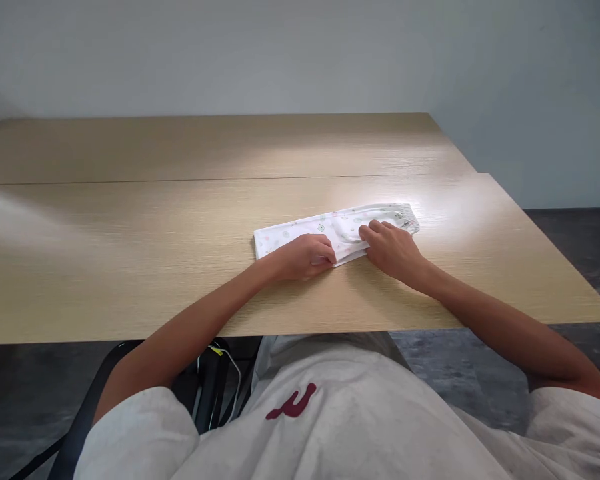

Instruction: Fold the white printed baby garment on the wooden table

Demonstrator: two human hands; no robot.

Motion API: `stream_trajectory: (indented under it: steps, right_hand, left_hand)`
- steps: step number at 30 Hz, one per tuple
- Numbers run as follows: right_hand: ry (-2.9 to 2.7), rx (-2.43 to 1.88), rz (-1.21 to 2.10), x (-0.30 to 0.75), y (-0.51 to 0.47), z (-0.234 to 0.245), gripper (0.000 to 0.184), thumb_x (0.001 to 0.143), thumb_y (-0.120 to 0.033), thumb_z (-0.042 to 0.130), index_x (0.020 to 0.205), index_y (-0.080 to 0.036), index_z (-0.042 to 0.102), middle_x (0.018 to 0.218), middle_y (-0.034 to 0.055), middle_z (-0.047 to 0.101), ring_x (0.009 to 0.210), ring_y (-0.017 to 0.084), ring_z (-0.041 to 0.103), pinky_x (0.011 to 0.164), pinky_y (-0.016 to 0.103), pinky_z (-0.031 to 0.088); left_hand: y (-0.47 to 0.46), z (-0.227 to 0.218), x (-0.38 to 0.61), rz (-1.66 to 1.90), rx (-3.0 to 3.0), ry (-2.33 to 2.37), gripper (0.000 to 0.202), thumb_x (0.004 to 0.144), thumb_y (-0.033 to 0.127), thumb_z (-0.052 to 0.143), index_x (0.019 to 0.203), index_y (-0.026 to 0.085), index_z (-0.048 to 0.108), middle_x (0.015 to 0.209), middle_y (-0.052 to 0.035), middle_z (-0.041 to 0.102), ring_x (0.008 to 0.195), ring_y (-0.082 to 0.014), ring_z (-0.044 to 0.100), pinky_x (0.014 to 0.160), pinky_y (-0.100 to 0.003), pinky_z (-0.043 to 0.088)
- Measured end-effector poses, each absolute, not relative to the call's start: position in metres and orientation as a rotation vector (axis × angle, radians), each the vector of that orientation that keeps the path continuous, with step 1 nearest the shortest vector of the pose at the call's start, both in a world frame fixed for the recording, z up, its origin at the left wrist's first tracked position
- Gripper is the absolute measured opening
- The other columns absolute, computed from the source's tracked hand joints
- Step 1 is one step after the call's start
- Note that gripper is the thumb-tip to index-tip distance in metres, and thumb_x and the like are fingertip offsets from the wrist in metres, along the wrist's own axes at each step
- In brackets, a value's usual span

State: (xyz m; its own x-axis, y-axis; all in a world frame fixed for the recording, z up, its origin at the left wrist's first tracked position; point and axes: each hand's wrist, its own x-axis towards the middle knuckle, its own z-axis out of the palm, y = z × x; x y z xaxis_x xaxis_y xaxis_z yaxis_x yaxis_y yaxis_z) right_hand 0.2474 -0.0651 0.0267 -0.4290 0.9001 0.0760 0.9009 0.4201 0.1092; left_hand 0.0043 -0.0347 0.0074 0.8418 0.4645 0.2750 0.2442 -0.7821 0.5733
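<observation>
Small white pants, folded into a long strip and printed with little green and pink motifs, lie slightly slanted on the table. A gathered, elastic-looking end is at their right. My left hand is closed on the front edge, near the middle of the strip, with its fingertips pinching the cloth. To the right of it, my right hand grips the same front edge close to the gathered end, fingers curled over the top. Part of the cloth's front left is hidden behind my left hand and wrist.
The light wood table has a seam across it and a front edge near my body. A grey wall stands behind it. Below on the left are a black chair and a white cable. Dark floor shows at the right.
</observation>
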Motion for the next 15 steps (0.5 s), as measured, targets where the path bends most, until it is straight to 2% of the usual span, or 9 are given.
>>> stream_trajectory:
  steps: [4, 8, 12, 15]
  right_hand:
    - [-2.565, -1.73, -0.472, 0.247, -0.066, 0.027, 0.021, 0.08, -0.005, 0.05, 0.095, -0.014, 0.06, 0.09, 0.0153, 0.063, 0.075, 0.024, 0.054, 0.052, 0.032, 0.02]
    - [-2.455, -1.974, -0.44, 0.257, -0.056, 0.028, 0.024, 0.079, -0.01, 0.053, 0.102, -0.014, 0.058, 0.089, 0.0156, 0.064, 0.066, 0.022, 0.055, 0.051, 0.031, 0.021]
    - [-2.386, -2.127, -0.382, 0.273, -0.042, 0.027, 0.027, 0.076, -0.012, 0.056, 0.103, -0.013, 0.055, 0.08, 0.0144, 0.062, 0.058, 0.019, 0.052, 0.052, 0.03, 0.024]
    - [-2.402, -2.077, -0.347, 0.28, -0.035, 0.025, 0.029, 0.074, -0.009, 0.055, 0.103, -0.013, 0.055, 0.085, 0.0144, 0.062, 0.059, 0.018, 0.05, 0.052, 0.029, 0.025]
  left_hand:
    - [-0.044, 0.005, 0.014, 0.575, 2.49, 0.534, 0.017, 0.092, 0.019, 0.057, 0.096, 0.017, 0.073, 0.097, -0.0082, 0.068, 0.088, -0.0162, 0.064, 0.08, -0.029, 0.053]
    - [-0.059, 0.005, 0.026, 0.558, 2.537, 0.404, 0.026, 0.095, 0.017, 0.053, 0.117, 0.015, 0.067, 0.113, -0.0127, 0.068, 0.109, -0.0211, 0.062, 0.095, -0.036, 0.053]
    - [-0.07, 0.007, 0.032, 0.457, 2.536, 0.256, 0.046, 0.093, 0.023, 0.058, 0.138, 0.014, 0.053, 0.138, -0.0168, 0.058, 0.134, -0.0274, 0.047, 0.111, -0.046, 0.044]
    - [-0.075, 0.008, 0.036, 0.371, 2.532, 0.287, 0.056, 0.096, 0.036, 0.055, 0.146, 0.014, 0.045, 0.15, -0.017, 0.046, 0.143, -0.03, 0.037, 0.118, -0.049, 0.035]
